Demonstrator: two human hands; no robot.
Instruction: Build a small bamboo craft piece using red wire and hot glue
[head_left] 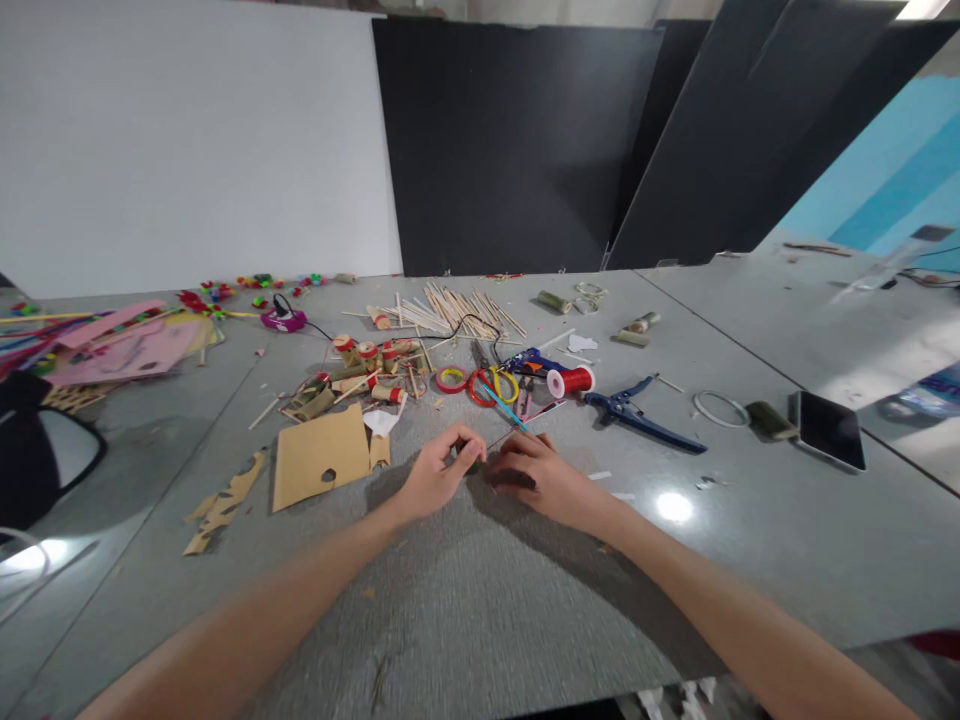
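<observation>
My left hand (439,470) is curled closed around a small dark green piece (474,466), which looks like a bit of bamboo tube, mostly hidden by the fingers. Close to its right, my right hand (544,478) has its fingers bent down and drawn together; whatever they pinch is hidden. A thin dark reddish line (501,437), thread or a thin stick, spans the gap between both hands. Just beyond the right fingers lie a light blue stick (506,408), scissors with red and yellow handles (504,386) and a spool of red thread (571,382).
Brown cardboard (322,458) lies left of the hands, with bamboo pieces (360,375) behind it. Further back are wooden sticks (469,312), a blue glue gun (534,361) and red tape (451,379). Rightward lie dark blue pliers (637,415) and a phone (827,430). Black boards (517,150) stand behind.
</observation>
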